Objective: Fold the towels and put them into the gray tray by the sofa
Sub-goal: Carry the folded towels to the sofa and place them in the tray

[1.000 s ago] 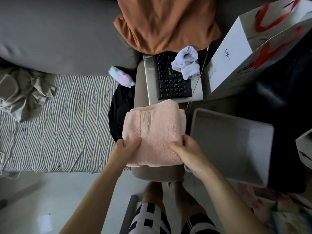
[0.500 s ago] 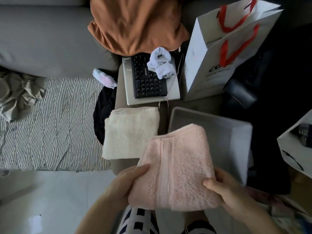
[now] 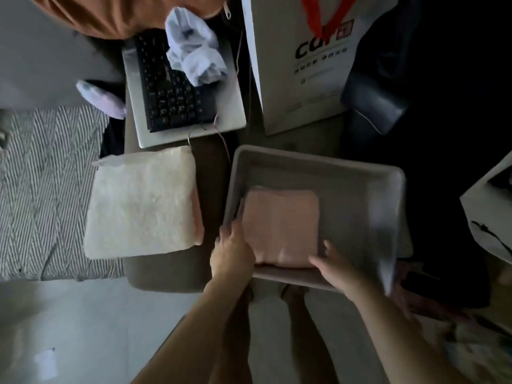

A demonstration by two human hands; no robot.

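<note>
With our left hand (image 3: 231, 252) and right hand (image 3: 331, 263) gripping its near corners, we set the folded pink towel (image 3: 281, 227) flat in the gray tray (image 3: 310, 164), best released squarely, while the cream towel (image 3: 140, 205) waits beside it.

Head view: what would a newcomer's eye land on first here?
The folded pink towel lying in the gray tray, with the left hand and right hand at its near corners. Next, the folded cream towel left of the tray, and the crumpled white cloth on the laptop.
</note>
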